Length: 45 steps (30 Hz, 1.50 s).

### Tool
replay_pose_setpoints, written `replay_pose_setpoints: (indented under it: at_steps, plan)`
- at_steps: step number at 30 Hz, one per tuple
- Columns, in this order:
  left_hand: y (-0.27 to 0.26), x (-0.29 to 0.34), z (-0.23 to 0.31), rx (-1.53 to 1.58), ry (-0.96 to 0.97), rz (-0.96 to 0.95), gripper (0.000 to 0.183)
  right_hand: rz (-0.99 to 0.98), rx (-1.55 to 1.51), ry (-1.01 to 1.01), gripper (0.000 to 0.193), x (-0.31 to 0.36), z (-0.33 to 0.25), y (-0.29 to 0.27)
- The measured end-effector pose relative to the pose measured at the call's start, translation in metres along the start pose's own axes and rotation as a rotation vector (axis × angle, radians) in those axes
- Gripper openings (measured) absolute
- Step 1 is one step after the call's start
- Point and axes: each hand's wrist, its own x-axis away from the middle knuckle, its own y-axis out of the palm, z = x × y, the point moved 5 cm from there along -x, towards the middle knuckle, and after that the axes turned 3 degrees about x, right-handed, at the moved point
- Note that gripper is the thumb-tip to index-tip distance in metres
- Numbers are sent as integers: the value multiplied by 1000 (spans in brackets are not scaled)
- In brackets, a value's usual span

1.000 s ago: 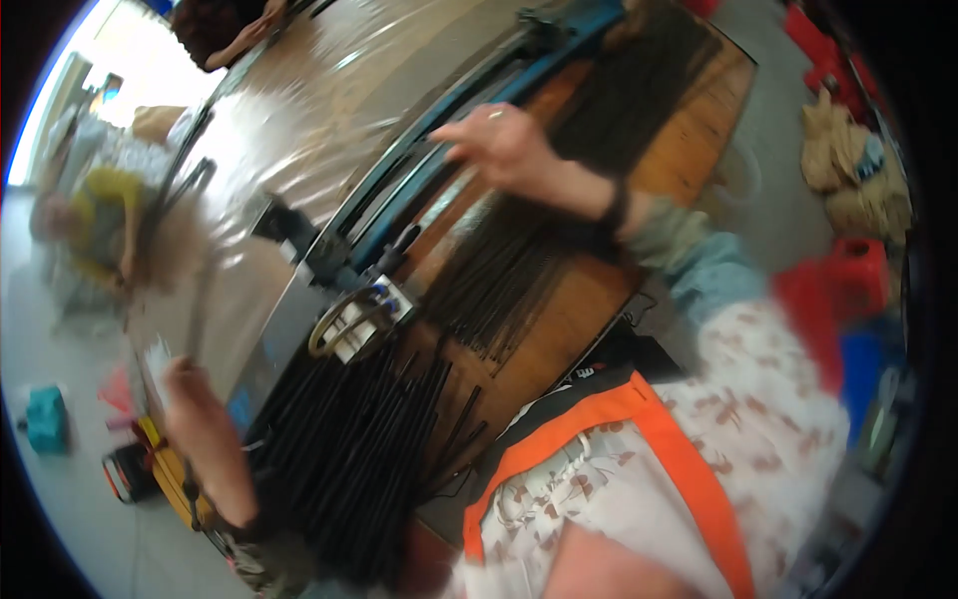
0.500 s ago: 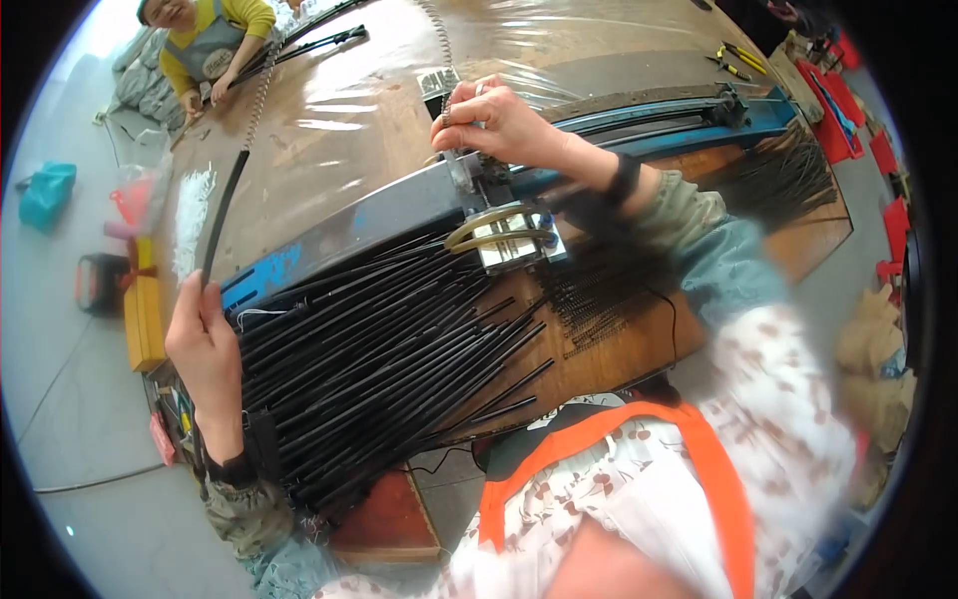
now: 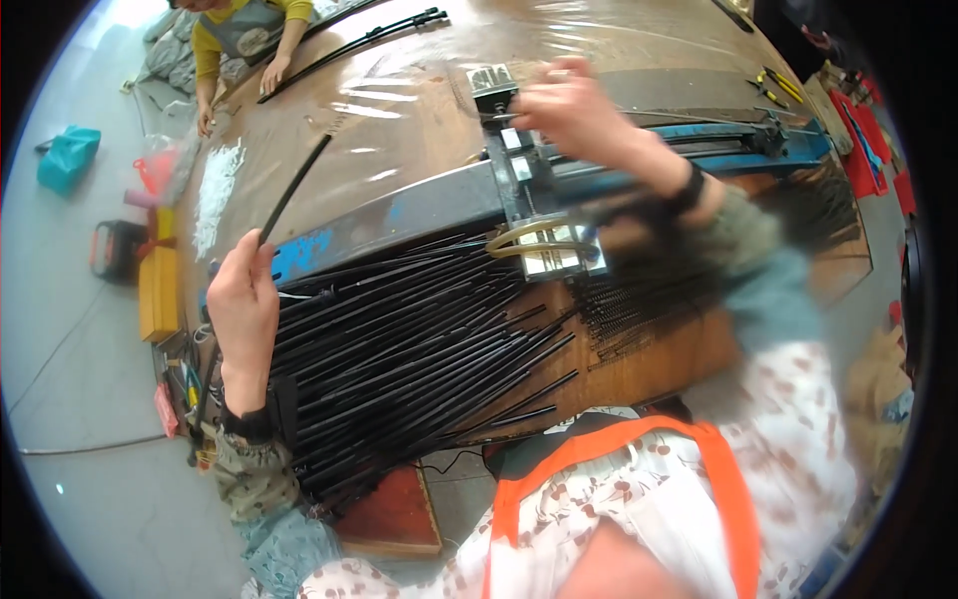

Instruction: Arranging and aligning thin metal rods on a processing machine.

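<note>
My left hand (image 3: 244,309), at the left edge of the workbench, is closed around a long black tube (image 3: 297,185). The tube tilts up and away, and a faint coil spring (image 3: 336,122) shows at its far end. Blurred by motion, my right hand (image 3: 581,112) is closed beside a dark fixture with a metal block (image 3: 489,78) on top. A thin line shows on both sides of its fingers, but what they hold is unclear. Below the right hand, a clamp device (image 3: 559,258) with yellowish hoses sits on a blue and grey rail (image 3: 404,205).
Many black tubes (image 3: 419,349) lie piled along the near bench edge, with dark springs (image 3: 629,309) to their right. White strips (image 3: 215,195) lie at the left, pliers (image 3: 783,85) at the far right. Across the bench, another person's hand (image 3: 277,72) is near black rods (image 3: 349,50).
My right hand has moved right from the front of the fixture. The long spring that looped up from the tube and ran to my right hand no longer shows that way. The view has shifted.
</note>
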Motion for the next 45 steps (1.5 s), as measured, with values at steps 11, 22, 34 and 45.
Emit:
replay_pose_setpoints:
  at_steps: [11,22,34,45]
  plan:
    - [156,-66,100,176,297,-234,17,-125,506,324,9,214,156,-130]
    - [177,-50,93,319,87,-298,24,7,396,376,7,227,151,-104]
    - [178,-61,101,369,191,-341,18,-22,418,384,27,208,92,-144]
    - [176,-55,111,136,1,-440,21,50,53,380,25,180,-7,-91]
